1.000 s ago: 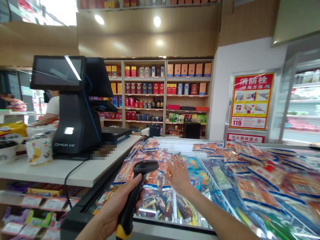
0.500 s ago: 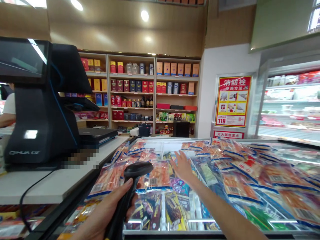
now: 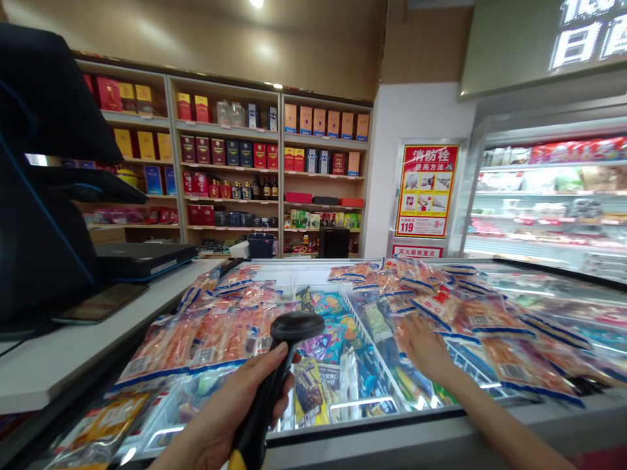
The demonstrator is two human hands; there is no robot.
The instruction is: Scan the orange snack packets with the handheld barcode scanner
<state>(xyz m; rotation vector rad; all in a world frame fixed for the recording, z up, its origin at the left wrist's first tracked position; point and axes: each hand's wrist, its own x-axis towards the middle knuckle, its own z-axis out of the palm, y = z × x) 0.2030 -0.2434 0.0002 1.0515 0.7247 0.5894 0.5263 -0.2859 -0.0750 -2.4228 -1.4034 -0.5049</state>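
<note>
My left hand (image 3: 232,398) is wrapped round the handle of a black barcode scanner (image 3: 296,326), its head raised over the chest freezer (image 3: 353,437). My right hand (image 3: 425,346) reaches to the right with fingers stretched out flat. It lies over clear plastic packs of orange-pink food with blue edges, close to a pack with a red label (image 3: 438,305). How firmly the fingertips touch the pack under them is hidden. More such packs (image 3: 210,333) lie on the left. Below the glass between them show colourful wrapped items (image 3: 311,388) and a white wire basket (image 3: 369,346).
On the left, a white counter (image 3: 44,375) bears a black checkout machine (image 3: 34,196) and a phone (image 3: 100,303). Shelves of boxes and bottles (image 3: 230,156) line the back wall. A lit display fridge (image 3: 548,202) stands at the right, beside a red fire-hydrant sign (image 3: 426,190).
The view has swung right. My right hand has moved from the freezer's middle to the packs on the right. My left hand still grips the barcode scanner.
</note>
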